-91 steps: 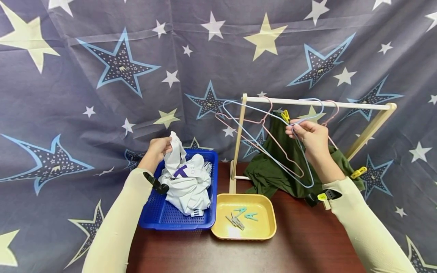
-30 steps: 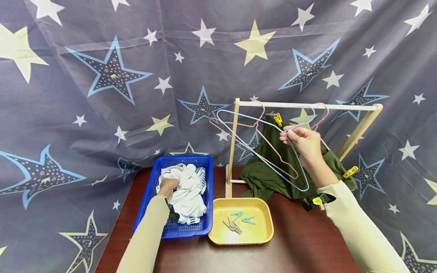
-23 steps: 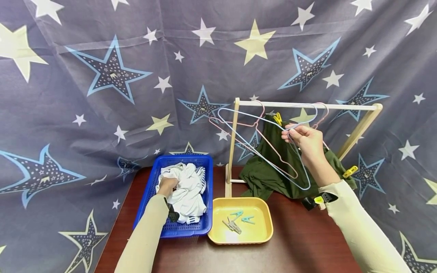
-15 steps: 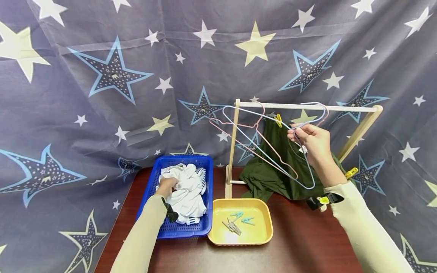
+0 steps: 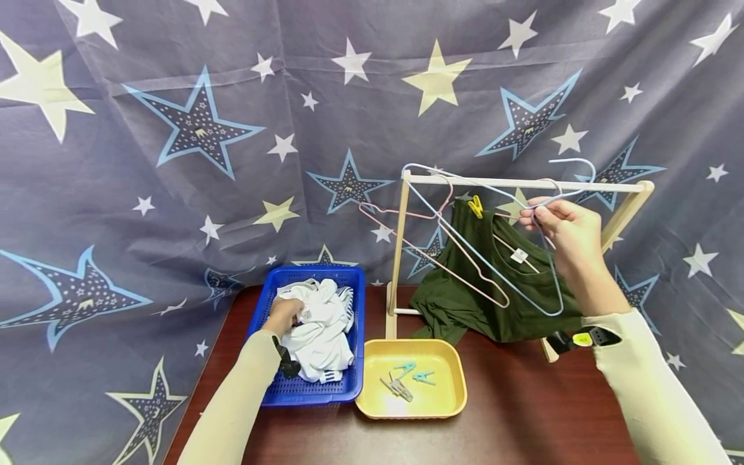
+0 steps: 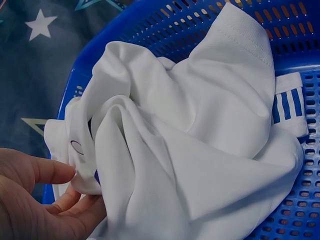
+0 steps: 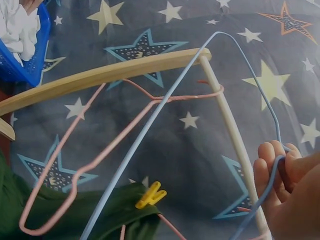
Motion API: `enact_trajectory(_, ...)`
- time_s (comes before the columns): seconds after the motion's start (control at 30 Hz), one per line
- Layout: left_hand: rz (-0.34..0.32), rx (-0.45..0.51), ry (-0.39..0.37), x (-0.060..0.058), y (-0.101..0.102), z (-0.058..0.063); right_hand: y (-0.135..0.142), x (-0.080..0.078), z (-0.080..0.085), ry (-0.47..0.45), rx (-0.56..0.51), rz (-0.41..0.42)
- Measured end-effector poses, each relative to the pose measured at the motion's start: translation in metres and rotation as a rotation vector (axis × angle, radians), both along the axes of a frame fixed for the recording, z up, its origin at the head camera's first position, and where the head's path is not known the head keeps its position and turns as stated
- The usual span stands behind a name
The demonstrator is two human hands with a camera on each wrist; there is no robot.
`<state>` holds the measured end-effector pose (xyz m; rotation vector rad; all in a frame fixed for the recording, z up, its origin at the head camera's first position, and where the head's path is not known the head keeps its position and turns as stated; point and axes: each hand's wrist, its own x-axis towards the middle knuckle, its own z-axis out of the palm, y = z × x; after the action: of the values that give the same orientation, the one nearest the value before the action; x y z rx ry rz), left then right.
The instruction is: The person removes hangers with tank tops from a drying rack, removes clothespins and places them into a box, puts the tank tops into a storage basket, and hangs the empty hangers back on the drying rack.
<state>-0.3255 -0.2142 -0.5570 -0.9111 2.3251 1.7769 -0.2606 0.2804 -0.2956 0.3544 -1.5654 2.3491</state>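
My left hand (image 5: 285, 314) reaches into a blue plastic basket (image 5: 359, 342) and pinches the edge of a crumpled white garment (image 5: 320, 329) with blue-striped trim. In the left wrist view, thumb and fingers close on the fabric at the lower left. My right hand (image 5: 572, 232) holds a light blue clothes hanger (image 5: 572, 159) at the neck below its hook, raised in front of a small drying rack (image 5: 494, 183). A dark green garment (image 5: 471, 284) hangs on the rack from a pink hanger, with a yellow clothespin (image 5: 476, 206) at its shoulder.
A second pink hanger (image 7: 35, 231) hangs bare at the rail's left end, behind the blue one. Beside the basket stands a yellow tray (image 5: 438, 391) with grey clothespins (image 5: 401, 389) and teal clothespins (image 5: 423, 376). A star-patterned curtain (image 5: 325, 213) backs the brown table (image 5: 523, 413).
My left hand has lowered the white garment, held up earlier, back into the basket. During the last second my right hand has moved rightward with the blue hanger, uncovering more of the green garment.
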Motion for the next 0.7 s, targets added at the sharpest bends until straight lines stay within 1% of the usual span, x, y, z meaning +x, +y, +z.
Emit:
enact_trajectory(0.13, 0.009, 0.06, -0.007, 0.0, -0.002, 0.003, 0.007, 0.003, 0.007, 0.012, -0.012, 0.015)
enact_trajectory(0.2, 0.009, 0.052, -0.013, 0.0, -0.003, 0.003, 0.011, 0.005, 0.011, 0.027, -0.02, 0.025)
enact_trajectory(0.23, 0.002, 0.03, -0.015, 0.0, -0.003, 0.003, 0.014, 0.006, 0.012, 0.036, -0.022, 0.025)
enact_trajectory(0.27, -0.01, -0.018, -0.014, 0.001, -0.002, 0.003, 0.016, 0.006, 0.014, 0.046, -0.022, 0.023)
enact_trajectory(0.37, -0.048, -0.219, 0.017, 0.003, 0.001, 0.005, 0.024, 0.01, 0.018, 0.058, -0.017, 0.016)
enact_trajectory(0.47, -0.062, -0.421, 0.094, 0.005, 0.006, 0.011, 0.031, 0.012, 0.023, 0.062, 0.016, -0.011)
enact_trajectory(0.5, -0.058, -0.455, 0.129, 0.006, 0.009, 0.014, 0.034, 0.013, 0.025, 0.061, 0.029, -0.021)
enact_trajectory(0.57, -0.049, -0.483, 0.206, 0.006, 0.014, 0.02, 0.038, 0.013, 0.028, 0.062, 0.06, -0.045)
enact_trajectory(0.63, -0.043, -0.482, 0.281, 0.005, 0.022, 0.026, 0.042, 0.014, 0.031, 0.063, 0.095, -0.072)
enact_trajectory(0.7, -0.065, -0.48, 0.338, 0.004, 0.032, 0.031, 0.045, 0.014, 0.034, 0.062, 0.13, -0.091)
